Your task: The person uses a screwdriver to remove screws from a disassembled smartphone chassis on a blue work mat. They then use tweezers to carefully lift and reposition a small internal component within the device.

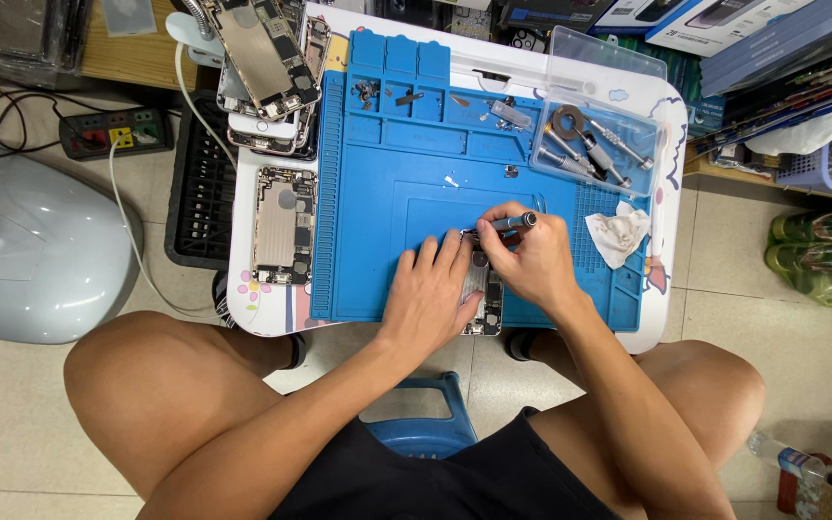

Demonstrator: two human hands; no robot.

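hands (479,274): 2; screwdriver (512,222): 1; crumpled tissue (618,234): 1; blue mat (387,193): 1

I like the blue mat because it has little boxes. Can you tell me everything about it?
The blue mat looks like soft rubber and lies flat on a small white table. Along its top edge are small square compartments holding tiny metal parts. A ridged strip runs down its left side. A clear plastic tray of tools sits on its upper right corner, and a crumpled white cloth lies at its right. The left hand and right hand work over an opened phone near its lower edge.
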